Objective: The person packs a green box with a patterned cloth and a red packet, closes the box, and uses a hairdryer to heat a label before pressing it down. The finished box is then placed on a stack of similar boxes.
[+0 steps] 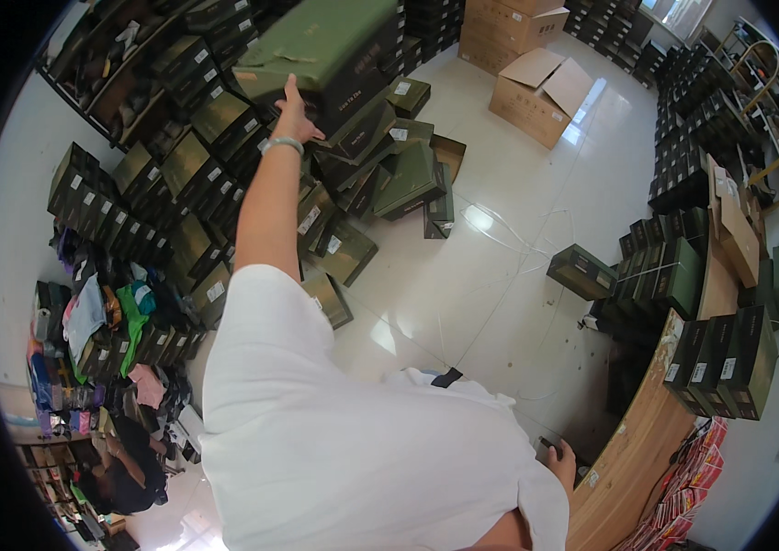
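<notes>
A large green box [325,46] stood at the upper left, above a jumble of smaller green boxes [408,184] heaped on the tiled floor [408,317]. The person's left hand [294,119] was open, fingers spread against its near corner. The right hand [562,461], beside the wooden counter [633,450], was curled around a small dark object [550,446], its kind unclear. The large box could have slid or toppled, since the boxes below leaned unevenly and only one hand steadied it.
</notes>
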Tool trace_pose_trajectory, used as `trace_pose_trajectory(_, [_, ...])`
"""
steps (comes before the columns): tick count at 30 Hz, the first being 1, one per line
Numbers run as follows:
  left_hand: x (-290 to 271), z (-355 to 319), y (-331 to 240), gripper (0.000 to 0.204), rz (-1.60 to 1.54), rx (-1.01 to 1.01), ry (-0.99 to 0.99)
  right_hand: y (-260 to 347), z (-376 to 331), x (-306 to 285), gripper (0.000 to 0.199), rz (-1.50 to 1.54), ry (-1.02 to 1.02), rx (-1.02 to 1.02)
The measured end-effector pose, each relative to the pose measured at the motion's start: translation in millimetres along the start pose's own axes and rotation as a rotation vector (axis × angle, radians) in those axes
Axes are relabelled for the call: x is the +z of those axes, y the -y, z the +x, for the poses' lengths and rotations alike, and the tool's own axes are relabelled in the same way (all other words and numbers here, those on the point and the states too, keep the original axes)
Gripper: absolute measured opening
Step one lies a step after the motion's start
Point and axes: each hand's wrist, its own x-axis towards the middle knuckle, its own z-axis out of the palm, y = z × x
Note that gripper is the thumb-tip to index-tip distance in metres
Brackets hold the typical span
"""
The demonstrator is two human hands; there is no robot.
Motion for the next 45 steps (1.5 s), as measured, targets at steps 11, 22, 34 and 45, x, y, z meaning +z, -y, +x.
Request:
trace_pose_trajectory(11, [-73,-33,339,0.067,0.739,-0.666,0.735,24,-13,27,0.046,0.085,0.001,0.027])
trace_pose_trajectory(22, [142,-420,235,0.040,0.127,0.205,2.076,-56,-42,80,0.050,0.261,0.049,0.259])
trace_pose_trajectory(34, [152,-625,215,0.040,-0.213,0.253,2.651,-100,-128,87,0.047,0.430,-0.034,0.403])
trace_pose_trajectory(45, [157,-751,243,0.042,-0.051,0.202,2.777,-217,-211,110,0.046,0.479,-0.209,0.499])
